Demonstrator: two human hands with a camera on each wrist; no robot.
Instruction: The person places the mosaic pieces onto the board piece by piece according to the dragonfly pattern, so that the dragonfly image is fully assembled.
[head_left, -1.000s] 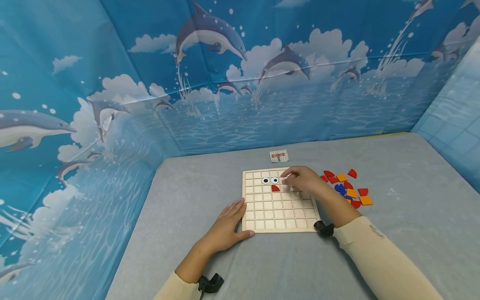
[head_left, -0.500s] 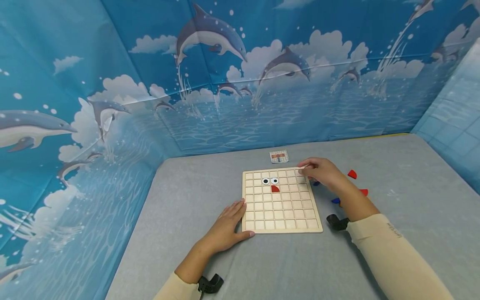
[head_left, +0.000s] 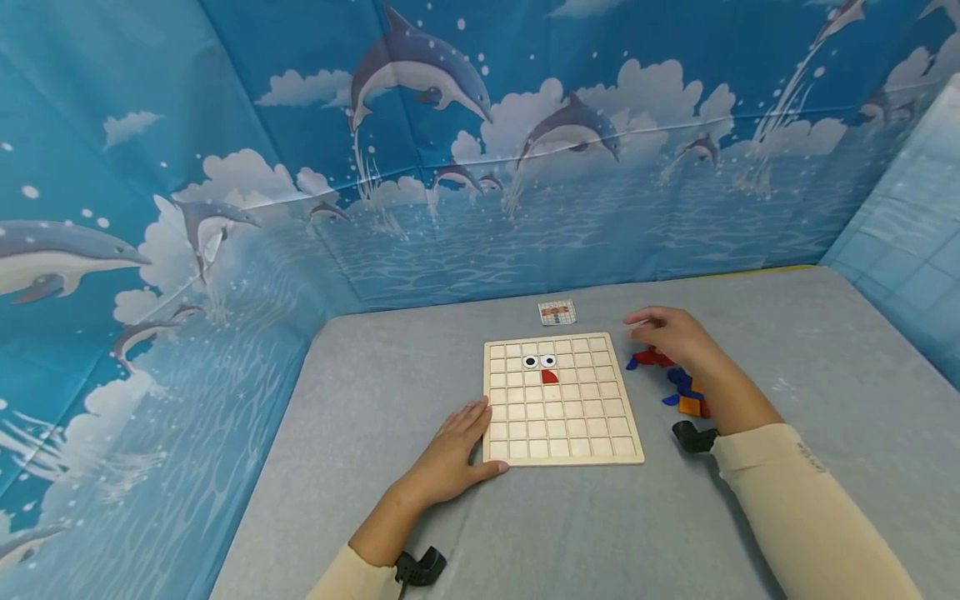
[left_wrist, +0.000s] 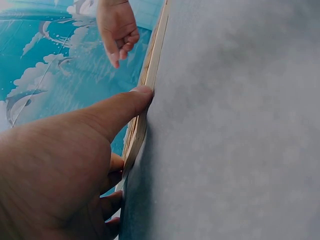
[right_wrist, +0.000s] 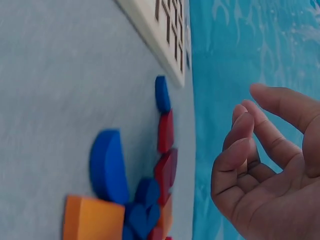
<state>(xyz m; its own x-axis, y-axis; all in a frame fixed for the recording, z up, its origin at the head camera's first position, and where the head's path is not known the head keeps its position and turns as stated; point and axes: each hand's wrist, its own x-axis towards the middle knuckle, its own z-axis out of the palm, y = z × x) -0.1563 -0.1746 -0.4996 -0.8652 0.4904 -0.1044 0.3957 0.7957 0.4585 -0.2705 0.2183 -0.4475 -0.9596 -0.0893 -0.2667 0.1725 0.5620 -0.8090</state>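
A wooden grid board [head_left: 562, 408] lies on the grey cloth. Two round eye pieces [head_left: 530, 362] sit side by side in its upper part, with a red quarter-circle piece [head_left: 550, 377] below the right one. My left hand [head_left: 452, 457] rests at the board's near-left corner, fingers along the left edge and thumb on the near edge. Beyond the board's right side, my right hand [head_left: 671, 337] hovers over loose pieces, its fingers loosely bent and nothing between them. Among these are an orange square [right_wrist: 94, 217], a blue half-circle [right_wrist: 109, 165] and red pieces [head_left: 651, 357], partly hidden by the hand.
A small pattern card [head_left: 557, 312] lies behind the board, near the back of the table. A blue dolphin-print curtain [head_left: 480, 233] hangs along the back and left. Grey cloth [head_left: 360, 392] covers the tabletop.
My right hand has moved right, from above the board's upper part to over the loose pieces. My left hand and the pieces on the board stay in place.
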